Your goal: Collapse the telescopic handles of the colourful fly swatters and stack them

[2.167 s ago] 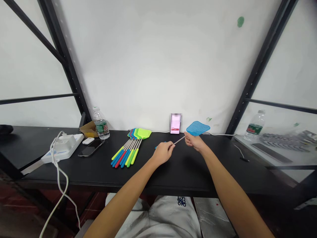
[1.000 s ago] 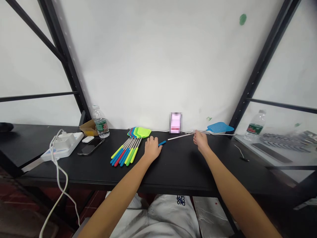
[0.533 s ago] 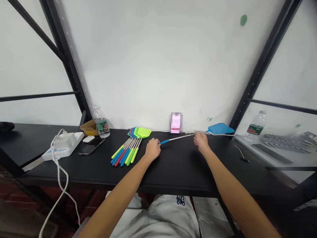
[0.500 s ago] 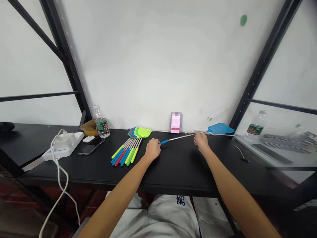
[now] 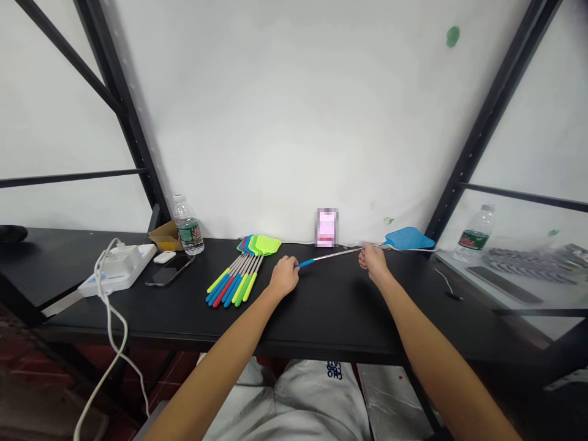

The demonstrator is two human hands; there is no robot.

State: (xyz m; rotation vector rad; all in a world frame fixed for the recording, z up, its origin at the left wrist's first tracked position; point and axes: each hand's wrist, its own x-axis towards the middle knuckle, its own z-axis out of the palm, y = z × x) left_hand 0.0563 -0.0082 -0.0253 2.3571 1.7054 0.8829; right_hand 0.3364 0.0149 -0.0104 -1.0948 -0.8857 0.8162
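A blue fly swatter with a thin metal rod stretches sideways over the black desk, its flat head to the right. My left hand is closed around its blue handle, of which only the right end shows. Near the head, my right hand pinches the metal rod in a closed grip. To the left of my left hand, several more fly swatters lie side by side in a fan, with yellow, blue, red and green handles toward me and their heads overlapping near the wall.
A water bottle, an open cardboard box, a white case and a dark phone are at left, by a white power strip with cables. A blurred-out pink screen leans on the wall. A short cable lies right.
Almost nothing differs; both hands keep their grip on the blue fly swatter, and the left hand has shifted very slightly to the right.
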